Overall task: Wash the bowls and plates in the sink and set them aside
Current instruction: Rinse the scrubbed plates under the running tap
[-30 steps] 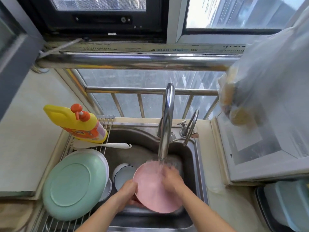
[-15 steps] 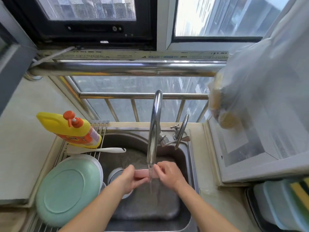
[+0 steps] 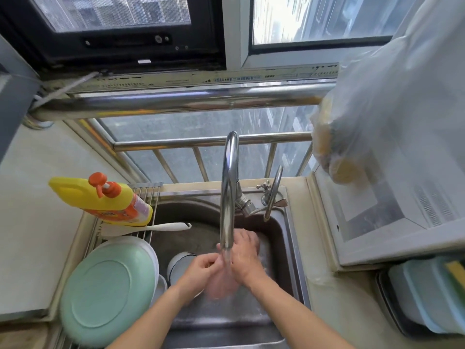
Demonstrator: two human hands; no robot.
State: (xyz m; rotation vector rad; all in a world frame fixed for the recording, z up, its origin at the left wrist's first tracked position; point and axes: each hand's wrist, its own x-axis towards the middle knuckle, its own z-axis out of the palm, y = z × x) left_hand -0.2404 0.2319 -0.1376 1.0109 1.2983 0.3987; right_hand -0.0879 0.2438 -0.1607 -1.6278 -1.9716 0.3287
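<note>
I have the pink plate (image 3: 221,285) under the running faucet (image 3: 229,192), low in the middle of the sink (image 3: 284,248). It shows only as a blurred pink shape through the water, so I cannot tell its exact tilt. My left hand (image 3: 201,269) pinches its near-left edge with curled fingers. My right hand (image 3: 245,258) lies across the far side with fingers spread fairly flat, and seems to rub the surface more than grip it; the water hides the contact, so I cannot say for sure.

To rinse well, I judge I should turn the plate slowly so the stream reaches every part of the rim, and keep it tilted so water runs off into the basin instead of splashing toward the counter at the sink's right edge. The left pinch is the only sure hold and the plate is wet, so I would tighten it before I lift.

A white bowl (image 3: 180,263) sits in the sink's left part, beside my left wrist, not yet washed as far as I can judge. The green plate (image 3: 105,295) rests face down on the rack (image 3: 148,197) along the sink's left edge; the pink one would go there next. A yellow detergent bottle (image 3: 100,200) lies at the rack's far end.
</note>
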